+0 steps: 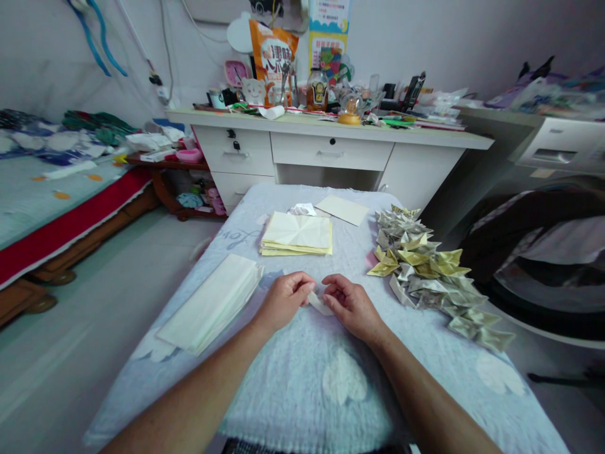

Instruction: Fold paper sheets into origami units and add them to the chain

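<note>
Between my hands, over the middle of the cloth-covered table, is a small folded strip of pale paper (pixel 320 305). My left hand (pixel 289 299) pinches its left end between thumb and fingers. On the other side my right hand (pixel 350 304) has its fingers curled, with thumb and forefinger at the paper's right part. Just beyond my hands lies a stack of creased cream and yellow paper sheets (pixel 297 232). A long bundle of folded white paper (pixel 212 302) rests to the left. Many folded paper pieces (pixel 425 271), grey and gold with pointed ends, are heaped along the right side.
A flat cream card (pixel 342 209) and a crumpled white paper (pixel 302 209) lie at the table's far end. Behind stands a white desk (pixel 331 151) crowded with items. A bed (pixel 61 202) is at left, a washing machine (pixel 562 151) at right.
</note>
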The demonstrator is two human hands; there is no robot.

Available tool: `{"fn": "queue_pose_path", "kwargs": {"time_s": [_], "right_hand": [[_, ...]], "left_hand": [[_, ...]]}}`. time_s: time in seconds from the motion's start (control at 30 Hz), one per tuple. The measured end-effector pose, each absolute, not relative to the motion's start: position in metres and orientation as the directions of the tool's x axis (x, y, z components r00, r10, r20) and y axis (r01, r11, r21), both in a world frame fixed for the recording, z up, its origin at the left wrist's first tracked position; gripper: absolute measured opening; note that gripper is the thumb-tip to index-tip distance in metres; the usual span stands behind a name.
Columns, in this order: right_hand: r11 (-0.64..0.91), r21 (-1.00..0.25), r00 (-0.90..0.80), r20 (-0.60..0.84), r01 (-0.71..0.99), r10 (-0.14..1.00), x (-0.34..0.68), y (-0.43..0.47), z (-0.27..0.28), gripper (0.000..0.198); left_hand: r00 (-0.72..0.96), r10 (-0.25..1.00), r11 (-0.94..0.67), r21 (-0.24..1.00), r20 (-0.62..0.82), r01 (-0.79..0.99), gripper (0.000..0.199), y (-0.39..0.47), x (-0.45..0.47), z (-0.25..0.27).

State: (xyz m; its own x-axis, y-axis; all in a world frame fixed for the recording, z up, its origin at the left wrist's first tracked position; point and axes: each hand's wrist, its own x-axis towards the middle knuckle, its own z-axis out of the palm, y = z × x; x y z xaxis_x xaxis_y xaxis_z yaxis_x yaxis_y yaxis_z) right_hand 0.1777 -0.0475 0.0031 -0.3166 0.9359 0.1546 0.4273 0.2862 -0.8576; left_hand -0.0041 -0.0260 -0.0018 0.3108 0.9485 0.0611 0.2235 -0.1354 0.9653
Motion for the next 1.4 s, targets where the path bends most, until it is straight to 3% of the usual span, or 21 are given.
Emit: {"fn": "queue_pose_path", "kwargs": {"time_s": [0.17,0.3,0.4,0.6,0.77,0.87,1.03,1.4], "right_hand": [[0.349,-0.8,-0.309,0.216,0.488,0.926,0.179,-0.047,0.003,0.009],[0.441,-0.717,-0.322,0.308,0.54,0.895,0.183,-0.046,0.006,0.021],[0.468,-0.694,-0.361,0.309,0.547,0.88,0.186,-0.046,0.007,0.022],[0.471,-0.698,-0.399,0.28,0.54,0.873,0.187,-0.051,0.01,0.005],[0.541,-0.67,-0.562,0.216,0.509,0.798,0.183,-0.062,0.016,0.033],[0.554,-0.59,-0.595,0.149,0.588,0.79,0.179,-0.065,0.018,0.03],[0.507,-0.572,-0.508,0.174,0.645,0.844,0.175,-0.061,0.012,0.016],[0.359,-0.685,-0.271,0.238,0.633,0.933,0.176,-0.057,-0.001,0.025]], "left_hand": [[0.289,0.953,-0.171,0.954,0.096,0.248,0.018,-0.024,-0.004,-0.006],[0.293,0.943,-0.257,0.908,0.16,0.33,0.019,-0.024,-0.006,-0.003],[0.299,0.934,-0.304,0.878,0.197,0.37,0.018,-0.024,-0.006,-0.002],[0.308,0.934,-0.298,0.87,0.18,0.394,0.013,-0.025,-0.005,-0.005],[0.314,0.941,-0.238,0.907,0.126,0.348,0.01,-0.025,-0.005,-0.006],[0.319,0.944,-0.195,0.924,0.085,0.329,0.014,-0.025,-0.006,-0.004],[0.35,0.937,-0.133,0.941,0.017,0.311,0.02,-0.025,-0.007,-0.002],[0.397,0.918,-0.049,0.982,-0.027,0.18,0.029,-0.03,-0.001,0.002]]}}
